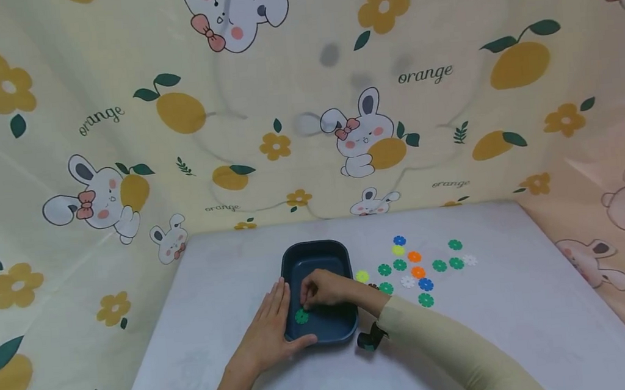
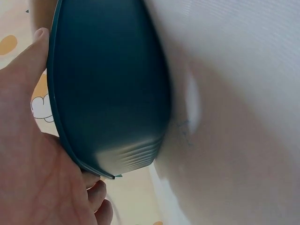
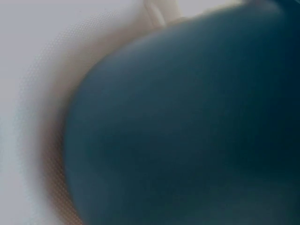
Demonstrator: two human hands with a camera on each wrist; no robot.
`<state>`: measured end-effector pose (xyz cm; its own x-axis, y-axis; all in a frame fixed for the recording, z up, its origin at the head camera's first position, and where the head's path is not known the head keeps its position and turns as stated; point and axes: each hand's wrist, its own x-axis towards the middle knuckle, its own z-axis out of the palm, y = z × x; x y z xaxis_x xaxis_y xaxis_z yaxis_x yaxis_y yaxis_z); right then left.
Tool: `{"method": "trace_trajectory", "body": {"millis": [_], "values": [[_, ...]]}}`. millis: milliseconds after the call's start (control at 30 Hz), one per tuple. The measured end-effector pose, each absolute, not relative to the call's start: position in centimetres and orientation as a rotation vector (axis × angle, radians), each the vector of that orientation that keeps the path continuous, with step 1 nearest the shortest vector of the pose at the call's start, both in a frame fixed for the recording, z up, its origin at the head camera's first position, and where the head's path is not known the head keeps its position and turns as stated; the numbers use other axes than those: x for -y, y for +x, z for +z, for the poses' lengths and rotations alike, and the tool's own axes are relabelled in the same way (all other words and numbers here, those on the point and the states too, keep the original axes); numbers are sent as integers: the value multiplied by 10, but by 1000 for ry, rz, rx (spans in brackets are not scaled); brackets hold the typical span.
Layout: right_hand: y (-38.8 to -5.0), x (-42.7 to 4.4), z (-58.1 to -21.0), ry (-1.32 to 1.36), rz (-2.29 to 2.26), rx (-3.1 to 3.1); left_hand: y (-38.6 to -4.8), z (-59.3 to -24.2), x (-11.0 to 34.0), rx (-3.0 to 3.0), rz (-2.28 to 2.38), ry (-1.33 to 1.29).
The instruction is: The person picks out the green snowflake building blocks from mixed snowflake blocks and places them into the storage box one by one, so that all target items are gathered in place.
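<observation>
The dark blue tray (image 1: 323, 335) stands on the table, and in the left wrist view its outer wall (image 2: 112, 84) fills the upper middle. My left hand (image 1: 265, 333) lies along the tray's left side with straight fingers, the thumb at the near rim; its palm (image 2: 37, 159) shows beside the wall. Inside the tray my right hand (image 1: 322, 289) has bent fingers, their tips pinching the upper edge of a green notched disc (image 1: 302, 316). The right wrist view holds only the blurred tray wall (image 3: 164, 126), with that hand out of sight.
Several small notched discs lie right of the tray: green (image 1: 426, 299), blue (image 1: 426, 284), orange (image 1: 414, 257), yellow (image 1: 362, 277) and white (image 1: 469, 260). One dark disc is partly behind the right forearm. A patterned cloth (image 1: 309, 158) hangs behind the white table (image 1: 214, 276).
</observation>
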<state>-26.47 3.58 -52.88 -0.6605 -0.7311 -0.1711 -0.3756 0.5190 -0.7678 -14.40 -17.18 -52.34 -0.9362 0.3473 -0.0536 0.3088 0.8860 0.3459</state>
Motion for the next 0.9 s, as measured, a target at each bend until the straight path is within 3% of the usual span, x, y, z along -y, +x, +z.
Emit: {"method": "trace_trajectory", "body": {"millis": [400, 900], "values": [[-254, -54, -518, -952, -1240, -2443, -143, -527, 171, -2942, 565, 513], [-235, -144, -488, -794, -1362, -2535, -142, -527, 167, -2946, 536, 455]]}}
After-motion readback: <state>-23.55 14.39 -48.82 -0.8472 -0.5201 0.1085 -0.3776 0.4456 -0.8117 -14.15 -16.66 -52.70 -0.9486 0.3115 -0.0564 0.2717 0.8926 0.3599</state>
